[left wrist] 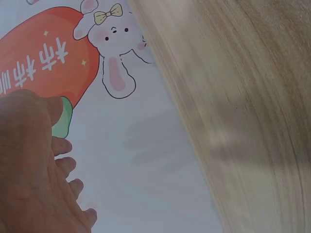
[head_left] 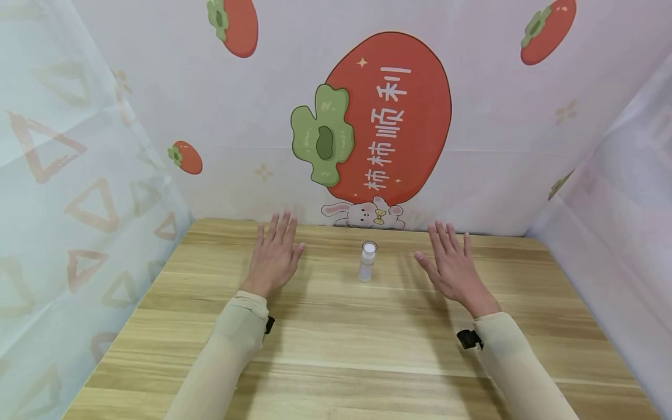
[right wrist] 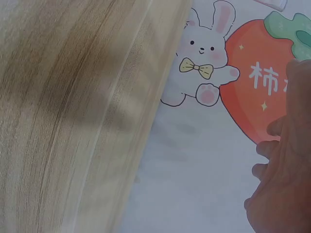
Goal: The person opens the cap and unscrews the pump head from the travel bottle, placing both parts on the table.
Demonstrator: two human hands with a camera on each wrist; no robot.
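Note:
A small clear bottle with a white top (head_left: 366,262) stands on the wooden table between the two hands, touched by neither. To its left, in the head view, my left hand (head_left: 274,256) is held palm down with its fingers straight and the thumb out to the side. My right hand (head_left: 454,267) is on the bottle's other side, fingers straight and thumb pointing toward the bottle. Both hands hold nothing and cast shadows on the wood. Each wrist view shows its own hand, left (left wrist: 34,165) and right (right wrist: 286,160), at the frame's edge with empty fingers.
The wooden table (head_left: 336,350) ends at a white back sheet (head_left: 252,116) printed with red persimmons and a rabbit (head_left: 362,214). White sheets (head_left: 47,204) also hang along the left and right sides. A black wrist device (head_left: 469,339) shows at the right cuff.

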